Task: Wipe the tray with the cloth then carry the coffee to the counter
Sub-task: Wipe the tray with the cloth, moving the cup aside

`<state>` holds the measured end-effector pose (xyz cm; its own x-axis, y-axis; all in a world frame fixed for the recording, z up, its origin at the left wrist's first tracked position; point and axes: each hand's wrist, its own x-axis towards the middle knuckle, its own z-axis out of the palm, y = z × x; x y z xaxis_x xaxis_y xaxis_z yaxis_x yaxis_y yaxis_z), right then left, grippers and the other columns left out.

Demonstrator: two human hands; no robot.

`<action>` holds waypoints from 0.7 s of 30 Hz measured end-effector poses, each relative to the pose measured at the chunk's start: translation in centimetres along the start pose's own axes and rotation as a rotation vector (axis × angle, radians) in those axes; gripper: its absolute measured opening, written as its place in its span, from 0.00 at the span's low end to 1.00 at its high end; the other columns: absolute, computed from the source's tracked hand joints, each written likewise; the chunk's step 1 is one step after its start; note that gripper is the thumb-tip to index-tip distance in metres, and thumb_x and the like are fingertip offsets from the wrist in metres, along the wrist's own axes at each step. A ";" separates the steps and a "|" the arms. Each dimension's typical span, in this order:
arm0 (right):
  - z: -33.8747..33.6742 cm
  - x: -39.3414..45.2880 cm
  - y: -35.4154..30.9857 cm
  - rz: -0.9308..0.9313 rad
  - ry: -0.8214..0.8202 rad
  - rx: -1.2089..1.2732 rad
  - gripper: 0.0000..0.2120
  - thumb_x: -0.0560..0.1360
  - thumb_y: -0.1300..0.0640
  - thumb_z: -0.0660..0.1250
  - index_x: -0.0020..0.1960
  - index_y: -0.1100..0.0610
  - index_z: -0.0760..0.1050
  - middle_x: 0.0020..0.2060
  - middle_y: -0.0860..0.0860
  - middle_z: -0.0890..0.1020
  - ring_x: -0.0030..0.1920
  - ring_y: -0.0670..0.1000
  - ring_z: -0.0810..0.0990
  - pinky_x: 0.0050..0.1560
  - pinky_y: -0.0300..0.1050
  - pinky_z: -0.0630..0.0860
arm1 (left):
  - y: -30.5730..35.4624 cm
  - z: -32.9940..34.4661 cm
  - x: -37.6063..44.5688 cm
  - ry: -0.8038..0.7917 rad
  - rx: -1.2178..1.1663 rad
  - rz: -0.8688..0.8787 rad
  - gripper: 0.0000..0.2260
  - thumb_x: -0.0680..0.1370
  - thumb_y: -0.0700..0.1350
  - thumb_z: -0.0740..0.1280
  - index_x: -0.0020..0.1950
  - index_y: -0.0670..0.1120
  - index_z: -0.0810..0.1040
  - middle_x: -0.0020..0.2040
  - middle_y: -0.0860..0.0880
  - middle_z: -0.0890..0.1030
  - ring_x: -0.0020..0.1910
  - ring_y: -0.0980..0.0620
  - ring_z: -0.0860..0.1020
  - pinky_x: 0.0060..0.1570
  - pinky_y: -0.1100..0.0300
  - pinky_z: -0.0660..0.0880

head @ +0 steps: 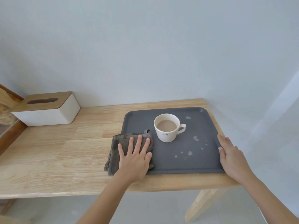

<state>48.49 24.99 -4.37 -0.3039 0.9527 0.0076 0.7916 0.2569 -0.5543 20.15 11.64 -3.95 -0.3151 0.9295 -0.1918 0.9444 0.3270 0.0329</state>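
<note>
The left hand (135,156) lay flat on the cloth (115,152); the right hand (230,156) steadied the tray (202,165). Between them, a careless wipe could knock the full cup (167,127).

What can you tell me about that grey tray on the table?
The tray is dark grey, roughly square with rounded corners and a low raised rim, and looks like matte plastic. It lies flat at the right end of the wooden table. Pale coffee drips spot its right half. A white cup of milky coffee stands on it. A folded grey cloth overlaps its left edge under the left hand; the right hand rests on its right rim.
</note>
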 end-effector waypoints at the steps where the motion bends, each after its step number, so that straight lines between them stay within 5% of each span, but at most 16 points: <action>1: 0.0 0.0 0.0 -0.003 -0.004 0.001 0.23 0.81 0.61 0.50 0.76 0.56 0.55 0.75 0.54 0.63 0.77 0.54 0.55 0.75 0.55 0.53 | -0.2 -0.2 0.4 -0.009 0.003 0.000 0.29 0.75 0.59 0.31 0.76 0.57 0.36 0.79 0.52 0.36 0.77 0.45 0.37 0.69 0.33 0.38; 4: -0.3 -0.1 -0.2 0.008 -0.014 0.013 0.23 0.81 0.61 0.50 0.76 0.56 0.55 0.75 0.54 0.62 0.77 0.55 0.55 0.75 0.54 0.53 | -0.9 -1.2 3.6 -0.021 -0.042 -0.018 0.24 0.81 0.56 0.39 0.77 0.57 0.39 0.79 0.52 0.38 0.78 0.45 0.38 0.70 0.33 0.37; 10: -0.4 -0.3 -0.4 0.015 -0.015 0.002 0.23 0.82 0.61 0.50 0.76 0.55 0.54 0.75 0.56 0.61 0.76 0.57 0.56 0.75 0.55 0.54 | -2.3 -2.5 8.9 -0.027 -0.085 -0.031 0.24 0.81 0.57 0.40 0.78 0.57 0.40 0.79 0.52 0.39 0.78 0.46 0.38 0.70 0.34 0.34; 21: 0.3 0.1 0.3 0.006 0.011 -0.004 0.23 0.81 0.61 0.50 0.76 0.57 0.55 0.75 0.57 0.63 0.77 0.55 0.54 0.75 0.57 0.53 | -3.0 -1.7 -1.6 -0.148 -0.065 0.106 0.23 0.82 0.54 0.40 0.76 0.58 0.36 0.77 0.56 0.34 0.76 0.51 0.33 0.72 0.36 0.36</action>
<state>48.51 25.15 -4.75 -0.2937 0.9558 0.0131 0.7952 0.2519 -0.5515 17.67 9.49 -2.08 -0.1923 0.9258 -0.3256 0.9621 0.2432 0.1232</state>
